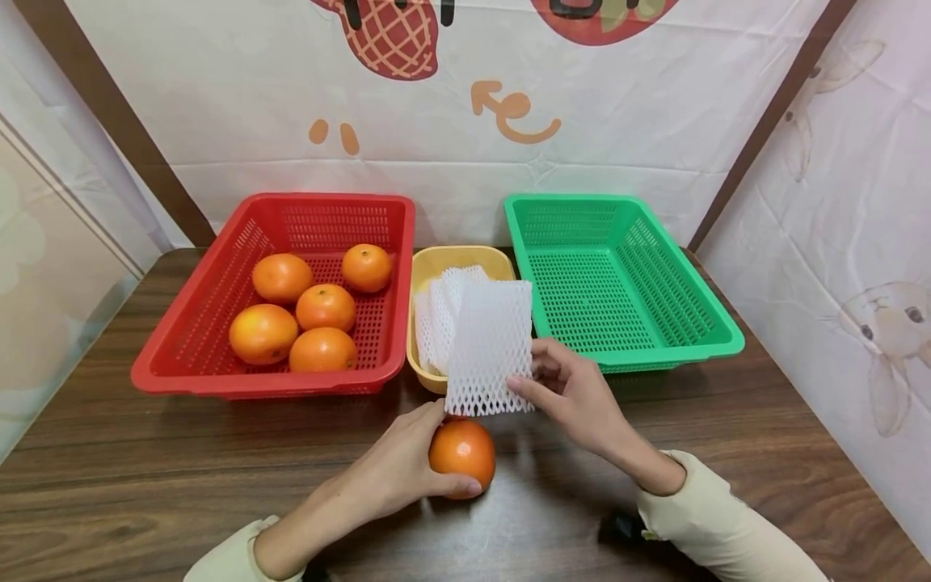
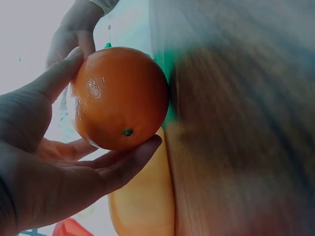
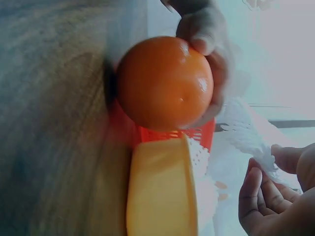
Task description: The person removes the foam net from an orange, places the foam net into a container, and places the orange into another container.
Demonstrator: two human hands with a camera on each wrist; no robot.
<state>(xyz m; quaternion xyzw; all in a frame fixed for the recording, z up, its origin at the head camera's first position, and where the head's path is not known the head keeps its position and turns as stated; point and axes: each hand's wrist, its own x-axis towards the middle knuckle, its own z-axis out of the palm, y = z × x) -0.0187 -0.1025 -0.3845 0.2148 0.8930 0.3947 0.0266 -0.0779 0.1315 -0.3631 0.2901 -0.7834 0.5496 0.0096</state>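
My left hand (image 1: pixel 396 465) grips an orange (image 1: pixel 465 453) at the table's near middle, its thumb in front and its fingers behind. In the left wrist view the same orange (image 2: pixel 120 98) shows a small green stem spot. My right hand (image 1: pixel 582 396) pinches a white foam net sleeve (image 1: pixel 489 347) by its right edge, just above and behind the orange. The sleeve hangs over the yellow basket (image 1: pixel 476 255), where more white foam net sleeves (image 1: pixel 434 323) lie. In the right wrist view, thumb and fingertips close on the sleeve (image 3: pixel 268 160); the orange is apart from it.
On the left stands a red basket (image 1: pixel 269 384) with several oranges (image 1: pixel 325 308). A green basket (image 1: pixel 672 353) stands on the right, its slotted floor bare. A printed cloth (image 1: pixel 436 178) hangs behind the wooden table (image 1: pixel 364 533). A small dark object (image 1: pixel 621 529) lies by the right sleeve.
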